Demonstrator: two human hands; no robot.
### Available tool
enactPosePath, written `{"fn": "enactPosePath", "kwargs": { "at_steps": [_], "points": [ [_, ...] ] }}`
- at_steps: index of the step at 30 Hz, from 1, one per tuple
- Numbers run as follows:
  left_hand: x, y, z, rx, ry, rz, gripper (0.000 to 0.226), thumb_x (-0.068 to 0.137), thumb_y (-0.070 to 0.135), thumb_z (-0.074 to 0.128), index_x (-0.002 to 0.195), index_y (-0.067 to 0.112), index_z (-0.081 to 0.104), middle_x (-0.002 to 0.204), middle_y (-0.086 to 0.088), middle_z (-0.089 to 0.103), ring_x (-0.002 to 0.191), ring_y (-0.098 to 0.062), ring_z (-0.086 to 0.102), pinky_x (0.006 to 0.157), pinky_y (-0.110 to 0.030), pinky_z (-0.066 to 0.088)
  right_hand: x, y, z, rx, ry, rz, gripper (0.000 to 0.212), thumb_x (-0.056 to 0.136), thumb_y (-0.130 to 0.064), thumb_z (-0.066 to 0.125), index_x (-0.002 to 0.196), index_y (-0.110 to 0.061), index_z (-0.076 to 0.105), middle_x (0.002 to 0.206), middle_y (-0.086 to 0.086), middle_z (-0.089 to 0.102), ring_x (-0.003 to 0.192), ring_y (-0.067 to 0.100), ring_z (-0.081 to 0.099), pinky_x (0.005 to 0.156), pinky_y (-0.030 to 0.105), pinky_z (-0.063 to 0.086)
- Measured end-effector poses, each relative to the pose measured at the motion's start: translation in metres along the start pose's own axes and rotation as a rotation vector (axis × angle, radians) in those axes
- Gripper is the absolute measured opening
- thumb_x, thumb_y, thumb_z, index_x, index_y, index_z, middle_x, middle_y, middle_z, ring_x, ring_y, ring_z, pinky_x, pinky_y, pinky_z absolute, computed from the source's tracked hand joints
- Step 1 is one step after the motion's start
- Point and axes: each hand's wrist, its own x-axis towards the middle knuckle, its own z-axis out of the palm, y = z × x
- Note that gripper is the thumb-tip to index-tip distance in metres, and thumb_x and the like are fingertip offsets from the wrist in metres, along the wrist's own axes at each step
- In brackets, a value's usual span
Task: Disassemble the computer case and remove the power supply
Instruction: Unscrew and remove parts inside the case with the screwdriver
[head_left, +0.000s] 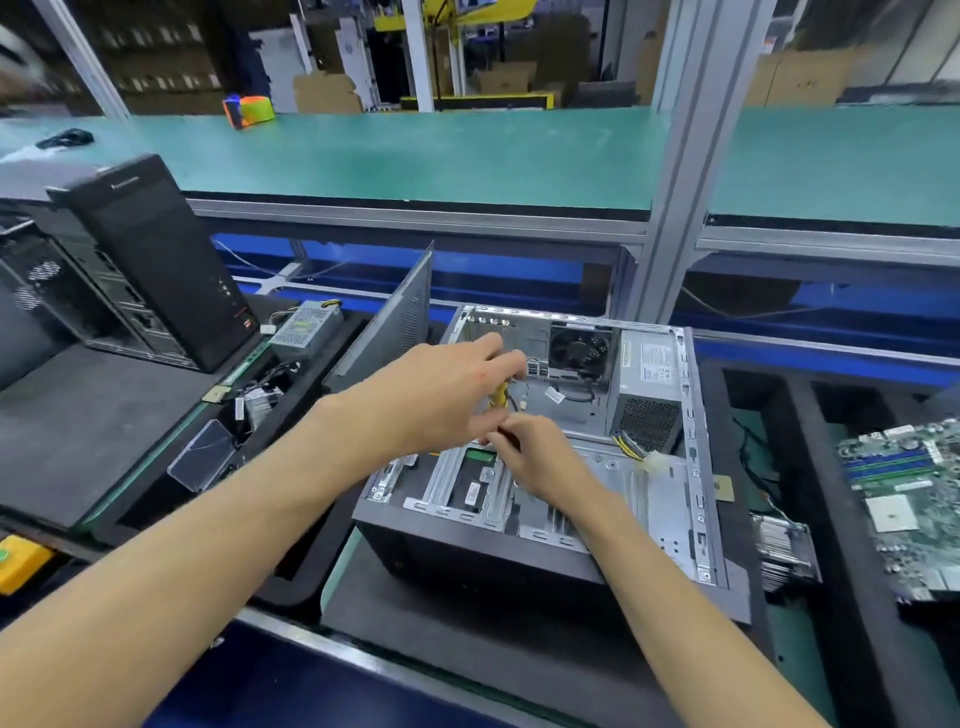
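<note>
The open computer case (545, 493) holds the power supply (649, 384); both hands' (447, 395) (540, 462) grip pinches yellow wiring (500, 397).

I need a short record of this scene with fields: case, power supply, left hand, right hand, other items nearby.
case: open grey metal computer case, lying on its side on dark foam mat
power supply: grey metal box, mounted in far right corner of case
left hand: pinches yellow cable bundle
right hand: fingers curled on the same cables
nearby: black tower computer at left; green motherboard at right
</note>
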Motion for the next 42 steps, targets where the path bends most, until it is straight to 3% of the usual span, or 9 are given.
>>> {"fn": "enactPosePath", "kwargs": {
  "at_steps": [6,11,15,19,24,29,35,39,42],
  "points": [
    [0.002,-0.01,-0.01,0.102,-0.13,0.049,0.026,0.105,0.035,0.041,0.125,0.02,0.047,0.115,0.002,0.06,0.094,-0.023,0.062,0.075,-0.037,0.05,-0.001,-0.004,-0.001,-0.078,-0.018,-0.053,0.024,0.102,-0.022,0.053,0.084,-0.008,0.06,0.076,0.003,0.064,0.072,0.024,0.057,0.07,0.036,0.043],
    [0.01,-0.01,-0.007,0.395,-0.086,-0.036,0.043,0.104,0.056,0.025,0.095,0.019,0.044,0.06,0.006,0.038,0.057,-0.022,0.043,0.055,-0.032,0.032,-0.003,-0.009,0.0,-0.1,0.007,-0.062,0.027,0.106,-0.03,0.045,0.082,-0.018,0.049,0.064,-0.005,0.051,0.062,0.022,0.045,0.065,0.033,0.03],
    [0.013,-0.012,-0.006,0.413,-0.029,-0.007,0.043,0.104,0.056,0.022,0.107,0.02,0.045,0.082,0.001,0.056,0.073,-0.024,0.062,0.057,-0.032,0.035,-0.002,-0.01,0.003,-0.145,-0.004,-0.025,0.03,0.107,-0.03,0.038,0.083,-0.017,0.05,0.072,-0.001,0.058,0.068,0.026,0.049,0.087,0.041,0.041],
    [0.01,-0.012,-0.006,0.24,-0.035,0.168,0.03,0.102,0.04,0.041,0.125,0.02,0.041,0.111,0.002,0.052,0.092,-0.02,0.062,0.056,-0.031,0.033,0.0,-0.007,0.007,-0.159,0.008,-0.014,0.034,0.108,-0.033,0.035,0.081,-0.019,0.051,0.074,-0.004,0.057,0.068,0.023,0.051,0.089,0.043,0.043],
    [0.017,-0.013,-0.009,0.29,-0.103,0.077,0.038,0.104,0.05,0.036,0.114,0.017,0.049,0.088,-0.001,0.063,0.077,-0.027,0.063,0.06,-0.033,0.036,0.001,-0.004,0.008,-0.169,0.031,-0.051,0.033,0.106,-0.04,0.03,0.074,-0.033,0.037,0.067,-0.01,0.045,0.059,0.011,0.041,0.082,0.04,0.042],
    [0.026,-0.006,-0.008,0.472,-0.053,-0.059,0.059,0.103,0.059,0.022,0.07,0.015,0.042,0.058,0.003,0.037,0.047,-0.018,0.037,0.049,-0.029,0.024,0.0,-0.003,0.009,-0.176,0.065,-0.062,0.037,0.107,-0.038,0.034,0.071,-0.036,0.025,0.064,-0.012,0.04,0.057,0.008,0.037,0.067,0.035,0.027],
    [0.02,-0.007,-0.007,0.25,-0.094,0.132,0.029,0.102,0.039,0.043,0.125,0.021,0.042,0.113,0.003,0.051,0.093,-0.019,0.061,0.06,-0.031,0.038,0.002,-0.002,0.009,-0.198,0.072,-0.063,0.038,0.108,-0.035,0.033,0.071,-0.036,0.024,0.062,-0.014,0.036,0.054,0.01,0.034,0.066,0.034,0.025],
    [0.025,-0.01,-0.009,0.297,-0.143,0.115,0.024,0.105,0.035,0.039,0.119,0.018,0.049,0.109,0.0,0.059,0.087,-0.024,0.063,0.066,-0.035,0.046,0.002,-0.001,0.01,-0.204,0.066,-0.075,0.032,0.108,-0.035,0.031,0.077,-0.03,0.034,0.064,-0.015,0.037,0.054,0.006,0.033,0.069,0.034,0.032],
    [0.031,-0.007,-0.009,0.398,-0.124,0.027,0.034,0.106,0.046,0.033,0.106,0.018,0.053,0.078,0.002,0.057,0.066,-0.024,0.057,0.059,-0.034,0.04,0.003,0.0,0.011,-0.216,0.058,-0.077,0.031,0.108,-0.035,0.03,0.078,-0.028,0.036,0.065,-0.015,0.037,0.055,0.005,0.034,0.069,0.034,0.03]
  ]
}}
